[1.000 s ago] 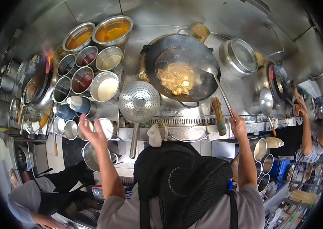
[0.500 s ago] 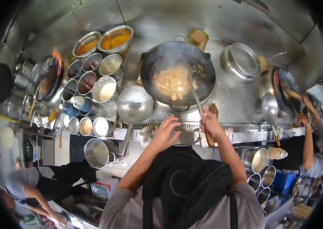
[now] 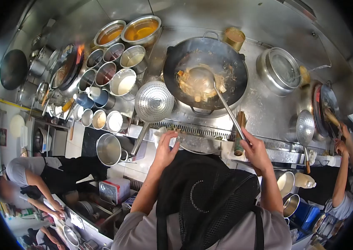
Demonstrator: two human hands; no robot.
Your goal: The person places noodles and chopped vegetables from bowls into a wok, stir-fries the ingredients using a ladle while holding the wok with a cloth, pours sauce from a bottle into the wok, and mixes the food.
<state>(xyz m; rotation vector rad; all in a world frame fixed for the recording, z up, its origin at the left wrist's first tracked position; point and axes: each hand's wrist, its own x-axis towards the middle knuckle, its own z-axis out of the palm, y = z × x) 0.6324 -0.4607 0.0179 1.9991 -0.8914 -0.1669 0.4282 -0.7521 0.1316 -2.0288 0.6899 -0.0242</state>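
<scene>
My right hand (image 3: 255,151) is closed around the grip of a long metal ladle (image 3: 229,109). The ladle's round bowl rests face down on pale, sliced or noodle-like food (image 3: 190,88) in a large dark wok (image 3: 235,85). Steam blurs the food, so its exact kind cannot be told. My left hand (image 3: 166,151) is in front of the stove edge with fingers apart, close to a white cloth (image 3: 159,136); whether it touches the cloth is unclear. A perforated strainer (image 3: 154,103) lies left of the wok, its handle toward me.
Metal pots of sauces (image 3: 123,82) and two bowls of orange liquid (image 3: 142,30) stand at left. A bamboo brush (image 3: 240,125) is beside the ladle handle. Stacked metal pots (image 3: 282,68) sit at right. Co-workers (image 3: 343,166) are on both sides; flame (image 3: 80,53) rises at the left burner.
The ladle's bowl has moved from the right side of the food onto its middle and turned over. My left hand has lowered toward the cloth. The whole view has shifted.
</scene>
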